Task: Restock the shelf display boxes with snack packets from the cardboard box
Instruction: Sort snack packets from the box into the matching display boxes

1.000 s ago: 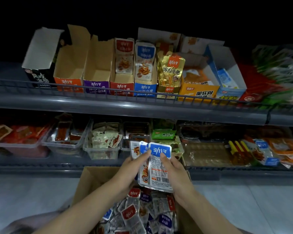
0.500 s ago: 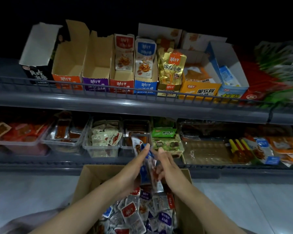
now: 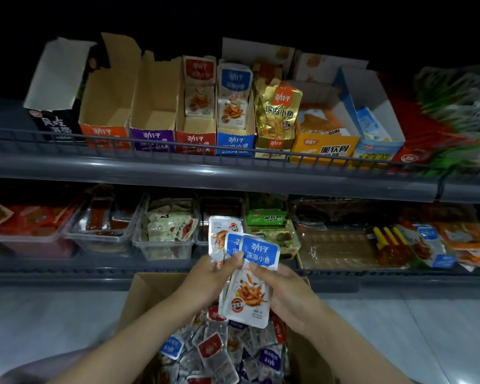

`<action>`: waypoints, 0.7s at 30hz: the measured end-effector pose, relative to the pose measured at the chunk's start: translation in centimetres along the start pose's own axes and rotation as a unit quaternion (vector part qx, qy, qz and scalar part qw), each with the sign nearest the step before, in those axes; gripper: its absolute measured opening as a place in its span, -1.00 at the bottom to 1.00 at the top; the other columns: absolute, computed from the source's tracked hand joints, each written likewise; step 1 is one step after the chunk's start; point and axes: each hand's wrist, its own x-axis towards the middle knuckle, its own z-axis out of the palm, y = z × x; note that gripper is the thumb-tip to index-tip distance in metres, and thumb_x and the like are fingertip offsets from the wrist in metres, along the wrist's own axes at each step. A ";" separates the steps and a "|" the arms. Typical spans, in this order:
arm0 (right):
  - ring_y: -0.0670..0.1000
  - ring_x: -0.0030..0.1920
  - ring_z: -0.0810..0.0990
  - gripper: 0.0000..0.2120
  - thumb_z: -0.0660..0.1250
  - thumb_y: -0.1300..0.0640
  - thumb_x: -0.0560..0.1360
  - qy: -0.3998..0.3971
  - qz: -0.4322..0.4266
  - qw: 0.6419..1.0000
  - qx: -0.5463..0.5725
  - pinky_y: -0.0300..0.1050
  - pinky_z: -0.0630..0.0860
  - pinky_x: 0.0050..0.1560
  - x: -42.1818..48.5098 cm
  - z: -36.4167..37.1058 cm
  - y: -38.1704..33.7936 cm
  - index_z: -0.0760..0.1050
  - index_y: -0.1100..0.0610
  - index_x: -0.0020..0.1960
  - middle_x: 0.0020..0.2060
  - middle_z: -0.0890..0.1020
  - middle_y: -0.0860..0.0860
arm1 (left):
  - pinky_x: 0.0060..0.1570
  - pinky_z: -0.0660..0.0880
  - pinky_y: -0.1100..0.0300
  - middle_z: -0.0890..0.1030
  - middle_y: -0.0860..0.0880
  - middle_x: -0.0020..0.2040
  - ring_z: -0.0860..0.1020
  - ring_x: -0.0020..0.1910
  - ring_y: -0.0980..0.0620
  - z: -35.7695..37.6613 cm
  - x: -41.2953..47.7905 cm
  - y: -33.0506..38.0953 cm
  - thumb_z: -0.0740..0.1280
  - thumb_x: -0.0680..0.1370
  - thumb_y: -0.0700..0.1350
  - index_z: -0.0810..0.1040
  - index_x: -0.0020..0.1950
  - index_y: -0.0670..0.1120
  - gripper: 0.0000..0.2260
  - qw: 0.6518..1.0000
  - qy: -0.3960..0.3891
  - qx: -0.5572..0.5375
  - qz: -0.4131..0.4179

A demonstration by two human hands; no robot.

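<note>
A small stack of blue-topped snack packets (image 3: 247, 284) is held between both hands above the open cardboard box (image 3: 147, 289). My left hand (image 3: 208, 281) grips the stack's left side, thumb over the front. My right hand (image 3: 286, 292) holds the front packet's right edge, its printed face turned toward me. The cardboard box holds several loose red, blue and purple packets (image 3: 219, 353). On the upper shelf stands the blue display box (image 3: 234, 141) with blue packets upright in it, beside a red display box (image 3: 196, 141), a purple one (image 3: 153, 138) and an orange one (image 3: 106, 134).
A wire rail (image 3: 233, 159) runs along the upper shelf's front edge. Gold packets (image 3: 279, 109), a yellow box (image 3: 324, 148) and a light-blue box (image 3: 377, 151) stand to the right. Clear plastic tubs (image 3: 164, 245) of snacks fill the lower shelf. Pale floor lies on both sides of the cardboard box.
The front packet, seen back-side first and then edge-on, now shows its printed face. Both hands stayed above the cardboard box.
</note>
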 end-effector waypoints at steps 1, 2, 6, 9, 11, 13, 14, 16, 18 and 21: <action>0.13 0.05 0.66 -0.76 0.28 0.23 0.55 0.007 -0.003 1.000 0.004 0.07 0.56 0.14 0.0 0.1 0.0 0.52 0.22 0.20 0.05 0.68 0.17 | -0.06 0.57 0.28 0.70 0.03 -0.15 0.65 -0.18 0.22 -0.1 0.0 0.1 0.15 0.59 0.13 0.60 -0.01 0.00 -0.70 1.000 0.011 0.024 0.002; 0.14 0.06 0.65 -0.75 0.28 0.24 0.54 0.016 -0.005 1.000 0.008 0.08 0.56 0.14 0.1 0.0 0.0 0.52 0.23 0.20 0.05 0.67 0.18 | -0.19 0.50 0.39 0.67 0.08 -0.21 0.61 -0.26 0.29 -0.3 0.0 0.3 0.09 0.60 0.17 0.57 -0.08 0.04 -0.66 0.999 0.022 0.050 0.004; 0.16 0.06 0.66 -0.76 0.31 0.24 0.52 0.071 0.009 0.997 0.015 0.20 0.51 0.19 0.6 -0.9 -0.4 0.52 0.22 0.19 0.02 0.68 0.17 | -0.37 0.32 0.38 0.49 0.09 -0.30 0.43 -0.37 0.23 -1.7 1.1 0.9 0.13 0.63 0.10 0.44 -0.22 0.06 -0.73 0.993 0.113 0.035 -0.015; 0.16 0.06 0.65 -0.73 0.35 0.26 0.50 0.097 0.000 0.994 0.047 0.23 0.51 0.19 1.1 -1.2 -0.4 0.52 0.21 0.19 0.02 0.68 0.17 | -0.16 0.58 0.15 0.66 -0.06 -0.13 0.62 -0.19 0.08 -3.1 2.0 0.8 0.29 0.59 -0.08 0.54 -0.09 -0.05 -0.90 0.972 0.181 -0.141 -0.057; 0.16 0.06 0.65 -0.71 0.36 0.27 0.48 0.103 0.007 0.990 0.098 0.21 0.52 0.16 1.4 -1.3 -0.3 0.51 0.21 0.21 0.03 0.68 0.18 | -0.27 0.64 0.14 0.68 -0.12 -0.15 0.67 -0.25 0.02 -3.6 2.2 1.0 0.34 0.56 -0.14 0.54 -0.04 -0.12 -0.94 0.951 0.191 -0.230 -0.076; 0.15 0.04 0.64 -0.69 0.34 0.25 0.49 0.085 0.015 0.987 0.135 0.16 0.54 0.09 1.6 -1.2 -0.3 0.50 0.23 0.23 0.04 0.67 0.19 | -0.31 0.64 0.18 0.69 -0.14 -0.14 0.68 -0.27 0.01 -3.6 2.2 0.9 0.36 0.54 -0.16 0.55 0.00 -0.14 -0.91 0.943 0.191 -0.263 -0.071; 0.15 0.05 0.64 -0.67 0.34 0.24 0.48 0.067 0.015 0.987 0.144 0.13 0.55 0.06 1.6 -1.1 -0.3 0.50 0.23 0.24 0.06 0.67 0.19 | -0.27 0.64 0.17 0.70 -0.14 -0.11 0.69 -0.23 0.00 -3.4 2.1 0.9 0.37 0.53 -0.17 0.56 0.04 -0.16 -0.88 0.945 0.183 -0.263 -0.064; 0.13 0.05 0.65 -0.65 0.33 0.20 0.46 0.037 0.008 0.988 0.152 0.09 0.56 0.02 1.5 -0.9 -0.4 0.50 0.22 0.24 0.08 0.66 0.18 | -0.22 0.65 0.15 0.70 -0.14 -0.08 0.69 -0.15 -0.03 -2.6 1.7 0.9 0.39 0.51 -0.19 0.56 0.11 -0.19 -0.81 0.948 0.155 -0.272 -0.059; 0.13 0.07 0.65 -0.67 0.31 0.21 0.50 0.033 -0.001 0.988 0.148 0.10 0.56 0.04 1.5 -0.9 -0.4 0.49 0.21 0.25 0.09 0.66 0.17 | -0.22 0.65 0.13 0.70 -0.14 -0.06 0.69 -0.11 -0.05 -2.1 1.3 1.0 0.40 0.49 -0.15 0.55 0.12 -0.18 -0.77 0.943 0.124 -0.301 -0.061; 0.14 0.10 0.64 -0.68 0.30 0.24 0.52 0.052 -0.016 0.989 0.136 0.14 0.55 0.08 1.7 -0.9 -0.3 0.48 0.21 0.27 0.08 0.66 0.17 | -0.26 0.58 0.19 0.70 -0.07 -0.13 0.66 -0.14 0.01 -1.8 1.0 1.6 0.35 0.52 0.02 0.59 -0.01 -0.07 -0.82 0.964 0.140 -0.218 -0.060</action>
